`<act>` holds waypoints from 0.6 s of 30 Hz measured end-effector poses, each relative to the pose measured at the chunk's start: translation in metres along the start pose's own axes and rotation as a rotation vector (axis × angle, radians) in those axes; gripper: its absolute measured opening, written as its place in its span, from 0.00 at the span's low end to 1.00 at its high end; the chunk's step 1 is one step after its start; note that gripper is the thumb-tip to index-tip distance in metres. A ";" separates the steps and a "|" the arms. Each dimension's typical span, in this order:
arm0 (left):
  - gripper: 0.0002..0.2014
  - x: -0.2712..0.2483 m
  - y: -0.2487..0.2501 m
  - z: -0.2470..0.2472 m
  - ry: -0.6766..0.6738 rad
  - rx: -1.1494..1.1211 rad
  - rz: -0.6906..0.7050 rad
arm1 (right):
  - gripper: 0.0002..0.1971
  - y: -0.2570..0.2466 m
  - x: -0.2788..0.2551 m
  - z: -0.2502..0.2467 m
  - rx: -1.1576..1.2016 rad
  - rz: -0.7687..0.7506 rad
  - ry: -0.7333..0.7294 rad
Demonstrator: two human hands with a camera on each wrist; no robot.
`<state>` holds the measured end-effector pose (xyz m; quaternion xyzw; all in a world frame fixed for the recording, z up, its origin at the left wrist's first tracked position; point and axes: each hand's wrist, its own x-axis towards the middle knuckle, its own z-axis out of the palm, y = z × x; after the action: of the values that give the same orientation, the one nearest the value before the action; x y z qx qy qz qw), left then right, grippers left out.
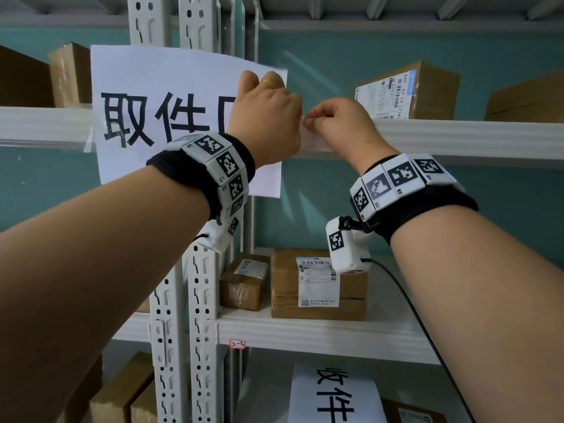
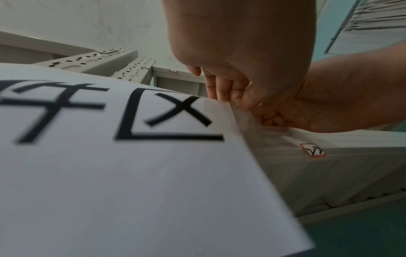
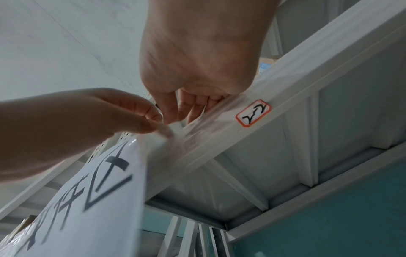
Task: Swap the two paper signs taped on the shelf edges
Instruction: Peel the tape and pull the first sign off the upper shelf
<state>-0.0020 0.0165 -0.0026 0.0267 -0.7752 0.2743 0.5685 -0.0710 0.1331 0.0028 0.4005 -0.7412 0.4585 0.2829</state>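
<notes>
A: Grips? 
B: Left hand (image 1: 265, 117) pinches the upper sign (image 1: 171, 117) at its right edge; right hand (image 1: 335, 126) pinches clear tape (image 3: 175, 137) on the upper shelf edge (image 1: 457, 137). 
A: Sign? 
B: White sheet, bold black characters, across the uprights (image 1: 195, 331). Lower sign (image 1: 335, 395) hangs below the next shelf; parcels (image 1: 317, 282) sit behind.

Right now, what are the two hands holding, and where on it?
The left hand pinches the white paper sign at its right edge; the right hand pinches the clear tape there.
</notes>
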 end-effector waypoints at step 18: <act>0.08 -0.013 0.002 0.002 0.050 -0.012 0.005 | 0.05 -0.006 -0.007 0.000 0.030 0.048 0.023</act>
<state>0.0003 0.0139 -0.0149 0.0146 -0.7624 0.2714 0.5872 -0.0619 0.1340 0.0005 0.3816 -0.7403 0.4808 0.2742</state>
